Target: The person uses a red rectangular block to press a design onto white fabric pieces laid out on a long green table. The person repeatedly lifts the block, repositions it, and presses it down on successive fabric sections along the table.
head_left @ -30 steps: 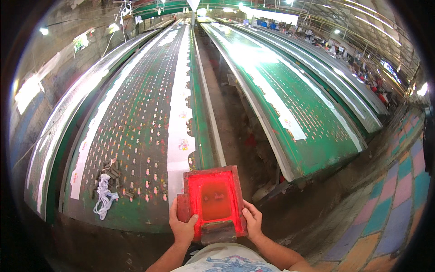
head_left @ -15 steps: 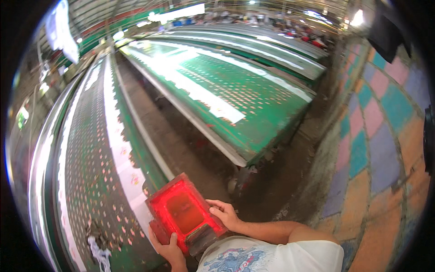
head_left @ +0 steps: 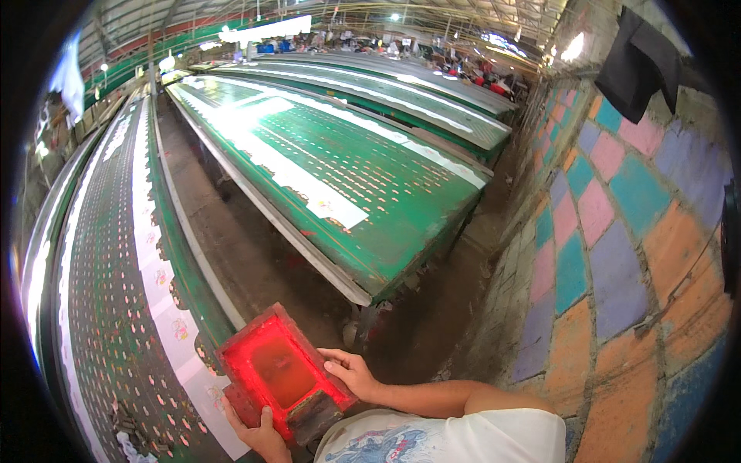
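Observation:
A small red screen-printing frame [head_left: 284, 376] with a translucent orange-brown mesh in its middle is held tilted in front of my body. My left hand [head_left: 261, 438] grips its near left corner, thumb on top and fingers under the edge. My right hand [head_left: 353, 374] holds the opposite side, fingers bent over the rim. At the end of the frame nearest me rests a dark block [head_left: 315, 417], likely a squeegee, partly inside the rim. My fingertips beneath the frame are hidden.
To my left runs a long printing table [head_left: 108, 309] with a white printed strip [head_left: 174, 332] and a crumpled cloth [head_left: 133, 447]. Ahead stands a green table [head_left: 401, 255] with rows of small marks. A painted stone wall [head_left: 617, 262] rises on the right; black cloth [head_left: 639, 65] hangs there.
The view has turned a little to the right, so tables and wall shift left in it. Both hands keep their hold on the frame, and the dark block stays in place.

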Demonstrator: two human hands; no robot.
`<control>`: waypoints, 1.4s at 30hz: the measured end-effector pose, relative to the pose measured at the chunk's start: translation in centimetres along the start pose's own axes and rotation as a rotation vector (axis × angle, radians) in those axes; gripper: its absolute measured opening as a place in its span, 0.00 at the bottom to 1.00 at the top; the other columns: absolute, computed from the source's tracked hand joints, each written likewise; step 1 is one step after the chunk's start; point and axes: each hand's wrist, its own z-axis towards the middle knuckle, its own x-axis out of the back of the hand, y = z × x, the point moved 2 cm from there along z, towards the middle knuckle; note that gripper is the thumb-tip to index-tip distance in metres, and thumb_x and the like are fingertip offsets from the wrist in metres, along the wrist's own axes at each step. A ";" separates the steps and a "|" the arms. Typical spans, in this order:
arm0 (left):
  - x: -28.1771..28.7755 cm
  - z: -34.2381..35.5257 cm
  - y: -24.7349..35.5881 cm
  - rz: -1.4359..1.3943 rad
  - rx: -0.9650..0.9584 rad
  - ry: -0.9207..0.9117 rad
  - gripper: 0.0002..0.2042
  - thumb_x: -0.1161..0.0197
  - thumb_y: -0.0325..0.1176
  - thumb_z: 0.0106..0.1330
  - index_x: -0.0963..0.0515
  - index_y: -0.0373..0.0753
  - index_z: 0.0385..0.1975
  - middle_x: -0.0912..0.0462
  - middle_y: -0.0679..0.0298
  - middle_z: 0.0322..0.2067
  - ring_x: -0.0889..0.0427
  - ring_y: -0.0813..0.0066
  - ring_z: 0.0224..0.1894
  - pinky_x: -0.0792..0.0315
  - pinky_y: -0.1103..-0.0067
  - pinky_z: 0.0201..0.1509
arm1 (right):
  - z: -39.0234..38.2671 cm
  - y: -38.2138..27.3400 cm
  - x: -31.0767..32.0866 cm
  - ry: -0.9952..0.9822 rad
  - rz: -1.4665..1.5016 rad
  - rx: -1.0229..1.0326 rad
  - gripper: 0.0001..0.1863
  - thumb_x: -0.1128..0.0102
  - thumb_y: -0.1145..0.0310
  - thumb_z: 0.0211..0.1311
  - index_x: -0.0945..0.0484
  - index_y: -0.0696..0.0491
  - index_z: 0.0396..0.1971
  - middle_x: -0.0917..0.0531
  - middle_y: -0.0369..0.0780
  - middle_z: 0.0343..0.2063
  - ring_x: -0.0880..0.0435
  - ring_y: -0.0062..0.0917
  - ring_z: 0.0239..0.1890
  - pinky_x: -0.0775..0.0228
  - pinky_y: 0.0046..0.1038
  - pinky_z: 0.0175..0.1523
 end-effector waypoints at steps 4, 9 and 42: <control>-4.5 -0.4 -1.0 0.077 -0.096 0.000 0.48 0.33 0.07 0.59 0.37 0.36 0.85 0.33 0.52 0.83 0.32 0.56 0.84 0.40 0.61 0.89 | 1.8 -0.9 3.4 0.033 0.127 0.042 0.26 0.35 0.64 0.85 0.20 0.60 0.74 0.20 0.26 0.37 0.26 0.11 0.40 0.30 0.22 0.47; -12.2 -2.2 0.1 0.119 -0.125 0.050 0.48 0.30 0.10 0.59 0.36 0.34 0.85 0.31 0.51 0.82 0.31 0.55 0.83 0.41 0.61 0.89 | 5.1 -3.9 10.5 -0.033 0.086 0.040 0.26 0.35 0.64 0.85 0.20 0.61 0.74 0.20 0.26 0.37 0.25 0.11 0.40 0.29 0.22 0.46; -24.4 -6.1 0.3 0.146 -0.127 0.141 0.47 0.36 0.06 0.60 0.35 0.38 0.85 0.29 0.53 0.81 0.28 0.56 0.81 0.36 0.61 0.87 | 10.2 -6.5 22.2 -0.157 0.209 0.004 0.26 0.37 0.67 0.85 0.21 0.60 0.75 0.11 0.33 0.54 0.15 0.14 0.55 0.22 0.24 0.62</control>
